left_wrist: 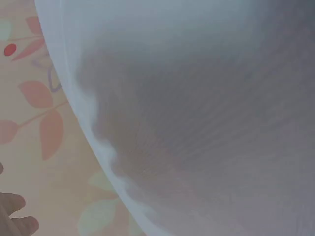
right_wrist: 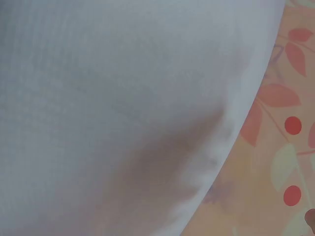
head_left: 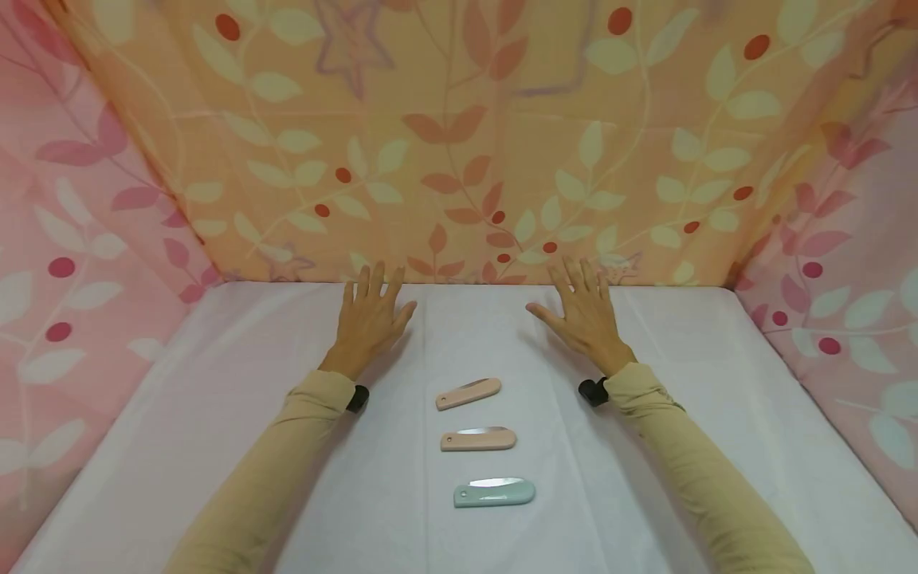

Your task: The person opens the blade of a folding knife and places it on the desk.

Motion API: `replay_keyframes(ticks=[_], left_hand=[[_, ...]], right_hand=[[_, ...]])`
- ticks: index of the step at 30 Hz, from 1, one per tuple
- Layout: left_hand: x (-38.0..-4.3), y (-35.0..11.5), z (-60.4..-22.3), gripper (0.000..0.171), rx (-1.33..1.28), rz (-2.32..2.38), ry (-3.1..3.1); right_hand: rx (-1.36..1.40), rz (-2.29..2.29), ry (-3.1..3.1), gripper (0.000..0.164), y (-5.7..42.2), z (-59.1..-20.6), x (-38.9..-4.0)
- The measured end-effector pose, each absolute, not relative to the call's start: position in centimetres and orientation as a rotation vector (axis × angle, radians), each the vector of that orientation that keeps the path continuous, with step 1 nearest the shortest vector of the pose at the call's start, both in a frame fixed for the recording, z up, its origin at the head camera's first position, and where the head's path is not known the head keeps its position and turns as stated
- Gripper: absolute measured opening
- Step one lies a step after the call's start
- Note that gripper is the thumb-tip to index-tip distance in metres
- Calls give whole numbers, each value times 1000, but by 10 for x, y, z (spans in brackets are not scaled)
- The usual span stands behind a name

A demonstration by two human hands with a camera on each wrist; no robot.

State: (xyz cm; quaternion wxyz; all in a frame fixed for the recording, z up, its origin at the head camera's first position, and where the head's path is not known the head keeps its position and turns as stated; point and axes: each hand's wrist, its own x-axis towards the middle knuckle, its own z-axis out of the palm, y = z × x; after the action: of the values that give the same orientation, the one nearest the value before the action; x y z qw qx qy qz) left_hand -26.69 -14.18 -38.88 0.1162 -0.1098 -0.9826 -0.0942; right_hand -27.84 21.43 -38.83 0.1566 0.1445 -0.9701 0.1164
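Three folding knives lie in a column on the white cloth, between the two forearms. Farthest is a peach folding knife (head_left: 468, 395), set at a slant. Below it lies a second peach folding knife (head_left: 478, 439), and nearest is a mint green folding knife (head_left: 494, 493). A strip of blade shows along each handle. My left hand (head_left: 368, 319) is spread with straight fingers near the table's back edge, left of the knives. On the other side my right hand (head_left: 584, 319) is spread likewise. Both hold nothing. Fingertips (left_wrist: 27, 225) of the left hand show in the left wrist view.
A white cloth (head_left: 179, 430) covers the table. Behind it hangs an orange leaf-patterned curtain (head_left: 445, 143); pink patterned curtains (head_left: 79, 239) flank it left and right. Each wrist wears a black device (head_left: 593, 391) below the cuff.
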Motion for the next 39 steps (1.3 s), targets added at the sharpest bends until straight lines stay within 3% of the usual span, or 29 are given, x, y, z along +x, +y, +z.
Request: replay_keyframes(ticks=[39], left_hand=[[-223, -121, -382, 65, -462, -350, -2885]], right_hand=[[523, 503, -2928, 78, 188, -385, -229]])
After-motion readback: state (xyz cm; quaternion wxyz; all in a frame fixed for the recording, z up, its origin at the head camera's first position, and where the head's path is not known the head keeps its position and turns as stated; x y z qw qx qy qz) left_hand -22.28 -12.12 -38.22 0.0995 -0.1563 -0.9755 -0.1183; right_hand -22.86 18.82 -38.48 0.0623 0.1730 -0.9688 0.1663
